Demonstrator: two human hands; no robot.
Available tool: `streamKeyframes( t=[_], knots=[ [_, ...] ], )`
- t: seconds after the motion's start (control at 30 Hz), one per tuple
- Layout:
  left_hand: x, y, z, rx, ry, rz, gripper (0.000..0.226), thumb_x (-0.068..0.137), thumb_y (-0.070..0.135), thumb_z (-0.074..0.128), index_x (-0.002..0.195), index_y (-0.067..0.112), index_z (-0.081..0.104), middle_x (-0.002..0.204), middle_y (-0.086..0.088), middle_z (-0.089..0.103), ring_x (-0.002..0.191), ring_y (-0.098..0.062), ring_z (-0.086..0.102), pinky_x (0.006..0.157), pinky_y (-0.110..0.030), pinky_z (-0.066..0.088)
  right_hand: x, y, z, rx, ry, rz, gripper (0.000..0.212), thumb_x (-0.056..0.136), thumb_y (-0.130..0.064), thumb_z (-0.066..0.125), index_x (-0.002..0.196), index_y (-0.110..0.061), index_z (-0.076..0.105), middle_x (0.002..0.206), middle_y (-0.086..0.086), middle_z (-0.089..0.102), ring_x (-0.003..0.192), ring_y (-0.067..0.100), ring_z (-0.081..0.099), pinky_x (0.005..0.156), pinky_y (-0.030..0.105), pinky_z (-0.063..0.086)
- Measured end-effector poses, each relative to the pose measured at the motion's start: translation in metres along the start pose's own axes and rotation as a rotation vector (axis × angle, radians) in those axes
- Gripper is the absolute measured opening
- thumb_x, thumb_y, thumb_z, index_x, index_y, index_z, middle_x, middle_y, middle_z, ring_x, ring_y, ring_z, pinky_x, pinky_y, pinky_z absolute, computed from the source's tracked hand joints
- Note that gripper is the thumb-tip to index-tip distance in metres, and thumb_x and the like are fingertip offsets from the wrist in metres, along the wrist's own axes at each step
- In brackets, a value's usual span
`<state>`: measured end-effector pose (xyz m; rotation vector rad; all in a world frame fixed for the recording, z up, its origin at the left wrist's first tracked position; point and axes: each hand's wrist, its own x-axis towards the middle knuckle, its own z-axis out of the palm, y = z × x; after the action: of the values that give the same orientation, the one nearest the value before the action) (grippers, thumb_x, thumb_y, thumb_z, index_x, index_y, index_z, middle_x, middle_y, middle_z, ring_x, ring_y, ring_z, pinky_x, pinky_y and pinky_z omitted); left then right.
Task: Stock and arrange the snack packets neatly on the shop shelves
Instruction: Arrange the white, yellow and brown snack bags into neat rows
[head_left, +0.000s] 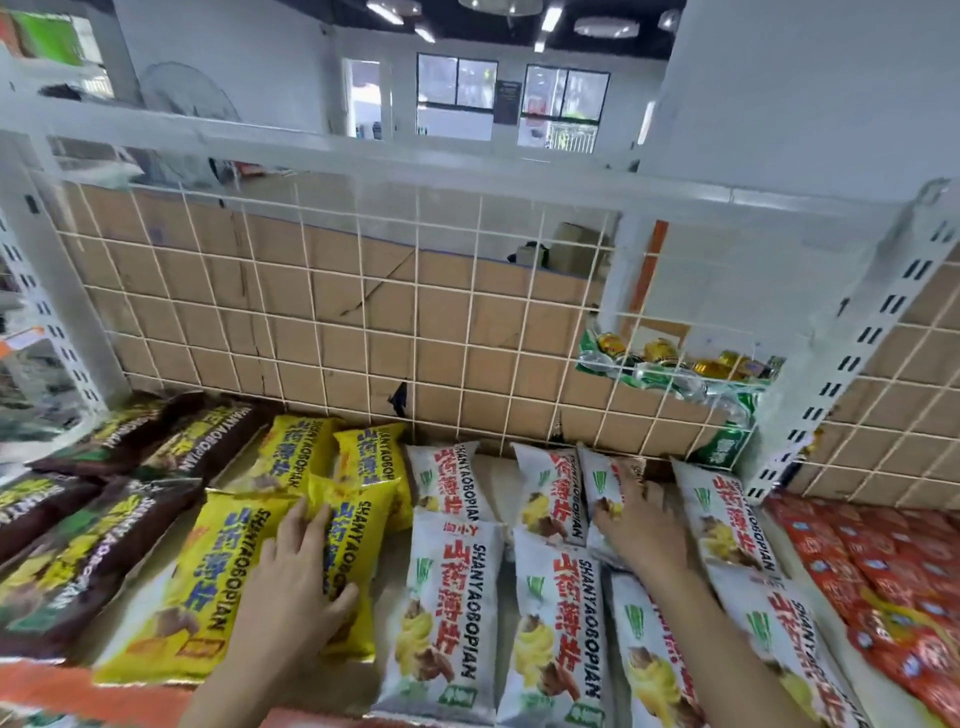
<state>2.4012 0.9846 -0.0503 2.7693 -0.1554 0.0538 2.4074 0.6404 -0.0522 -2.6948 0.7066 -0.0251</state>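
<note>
Your left hand (301, 577) lay on the overlapping yellow packet (358, 551) in the middle of the shelf (496, 475), thumb on the packet's face and fingers along its left edge, so it was gripping that edge. Your right hand (641, 525) reached further back, its fingers fairly straight and spread on a white packet (602, 488) in the rear row; the blur there kept me from seeing whether anything was pinched. Other yellow packets (202, 587) lay around the held one, some partly overlapping. To their right the white packets (447, 613) lay flat in columns, lengthwise from front to back. Brown packets (98, 551) filled the left end of the shelf and red packets (893, 571) the right end. A white wire grid (363, 312) stood along the back of the shelf, with brown cardboard (218, 291) behind it.
</note>
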Motion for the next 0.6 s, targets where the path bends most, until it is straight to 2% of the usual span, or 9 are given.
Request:
streamKeyframes(
  t=[0.1, 0.2, 0.37, 0.5, 0.6],
  knots=[
    [-0.001, -0.002, -0.003, 0.126, -0.065, 0.041, 0.092, 0.086, 0.057, 0.049, 0.149, 0.02, -0.007, 0.156, 0.001, -0.016, 0.144, -0.022, 0.003, 0.115, -0.033, 0.018, -0.005, -0.003, -0.001, -0.008, -0.01, 0.003, 0.073, 0.091, -0.054, 0.041, 0.148, -0.03, 0.003, 0.153, 0.014, 0.012, 0.138, 0.036, 0.021, 0.107, 0.045, 0.026],
    [0.001, -0.006, -0.003, 0.146, -0.088, 0.072, 0.094, 0.086, 0.062, 0.047, 0.15, 0.019, -0.007, 0.156, 0.002, -0.016, 0.145, -0.02, -0.006, 0.117, -0.034, 0.012, -0.015, -0.005, -0.001, 0.008, 0.019, -0.008, 0.073, 0.09, -0.056, 0.041, 0.148, -0.031, 0.006, 0.154, 0.011, 0.011, 0.138, 0.036, 0.021, 0.107, 0.047, 0.026],
    [0.011, -0.005, -0.006, -0.013, -0.014, 0.152, 0.095, 0.081, 0.058, 0.059, 0.15, 0.026, 0.003, 0.158, 0.001, 0.0, 0.145, -0.022, 0.006, 0.116, -0.038, 0.013, -0.03, 0.0, -0.003, 0.079, 0.119, -0.058, 0.064, 0.089, -0.057, 0.04, 0.146, -0.032, 0.022, 0.154, 0.006, 0.016, 0.138, 0.028, 0.026, 0.109, 0.049, 0.028],
    [0.027, 0.023, -0.007, -0.071, 0.039, 0.246, 0.084, 0.081, 0.047, 0.065, 0.148, 0.023, 0.021, 0.157, 0.001, 0.014, 0.143, -0.024, 0.015, 0.113, -0.043, 0.019, -0.031, 0.013, -0.015, 0.054, 0.174, -0.064, 0.066, 0.089, -0.059, 0.04, 0.145, -0.029, 0.022, 0.152, 0.005, 0.023, 0.138, 0.025, 0.027, 0.109, 0.05, 0.028],
    [0.04, 0.052, -0.001, -0.096, 0.056, 0.331, 0.078, 0.08, 0.041, 0.069, 0.145, 0.019, 0.032, 0.154, -0.002, 0.022, 0.14, -0.027, 0.023, 0.111, -0.044, 0.023, -0.027, 0.031, -0.028, 0.045, 0.204, -0.06, 0.067, 0.089, -0.056, 0.042, 0.145, -0.025, 0.023, 0.15, 0.003, 0.028, 0.135, 0.024, 0.031, 0.107, 0.046, 0.031]
  ],
)
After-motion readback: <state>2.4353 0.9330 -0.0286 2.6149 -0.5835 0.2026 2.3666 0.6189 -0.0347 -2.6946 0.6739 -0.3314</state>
